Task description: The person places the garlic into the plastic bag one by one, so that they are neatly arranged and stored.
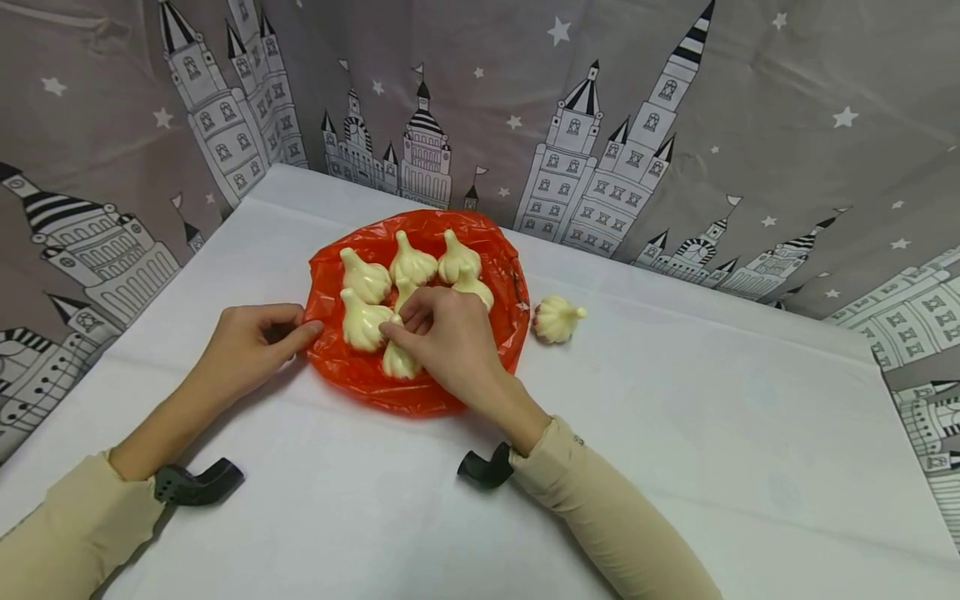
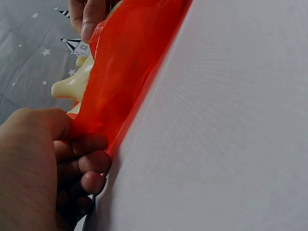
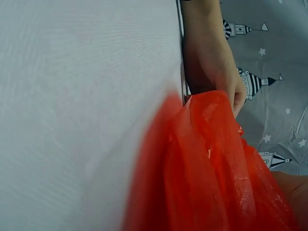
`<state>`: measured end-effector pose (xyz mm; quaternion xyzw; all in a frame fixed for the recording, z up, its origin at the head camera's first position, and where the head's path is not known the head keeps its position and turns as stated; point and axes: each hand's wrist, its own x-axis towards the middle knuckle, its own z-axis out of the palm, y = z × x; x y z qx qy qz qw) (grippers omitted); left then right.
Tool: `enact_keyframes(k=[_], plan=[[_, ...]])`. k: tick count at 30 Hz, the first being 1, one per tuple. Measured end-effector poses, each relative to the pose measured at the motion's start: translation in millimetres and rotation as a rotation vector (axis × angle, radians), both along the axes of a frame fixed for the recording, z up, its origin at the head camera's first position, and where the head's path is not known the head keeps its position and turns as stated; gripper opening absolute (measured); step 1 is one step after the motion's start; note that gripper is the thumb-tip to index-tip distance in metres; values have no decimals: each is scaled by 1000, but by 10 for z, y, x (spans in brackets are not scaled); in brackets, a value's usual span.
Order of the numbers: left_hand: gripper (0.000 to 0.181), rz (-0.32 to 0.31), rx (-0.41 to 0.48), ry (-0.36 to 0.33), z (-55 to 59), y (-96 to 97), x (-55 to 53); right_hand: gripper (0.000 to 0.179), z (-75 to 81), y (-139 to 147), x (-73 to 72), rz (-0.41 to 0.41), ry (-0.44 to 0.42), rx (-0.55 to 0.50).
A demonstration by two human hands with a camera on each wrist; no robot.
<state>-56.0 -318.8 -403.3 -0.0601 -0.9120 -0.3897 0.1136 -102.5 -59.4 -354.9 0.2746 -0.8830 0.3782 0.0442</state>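
Observation:
An open red plastic bag (image 1: 352, 385) lies on the table with several pale garlic bulbs (image 1: 367, 323) inside, their stems mostly upward. My left hand (image 1: 243, 343) pinches the bag's left rim between thumb and fingers. In the left wrist view, the red plastic (image 2: 127, 72) runs from the curled fingers of that hand (image 2: 29, 163). Over the bag, my right hand (image 1: 459, 340) pinches the stem of a garlic bulb (image 1: 400, 363) at the near side. Part of another bulb hides behind the right hand. The bag wall (image 3: 211, 163) covers most of the right hand in the right wrist view.
One more garlic bulb (image 1: 557, 320) lies on the white tablecloth (image 1: 712, 417), just right of the bag. Behind the table hangs a grey cloth (image 1: 495, 92) printed with castles and stars. A black wrist mount (image 1: 198, 483) sticks out from each sleeve cuff.

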Motion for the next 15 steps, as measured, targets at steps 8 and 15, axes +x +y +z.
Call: enact_keyframes(k=[8,15], plan=[[15,1,-7,-7,2,6,-1,17,44,69,-60,125,-70,-10],[16,-1,-3,-4,-7,-6,1,13,74,144,-137,219,-150,-16]])
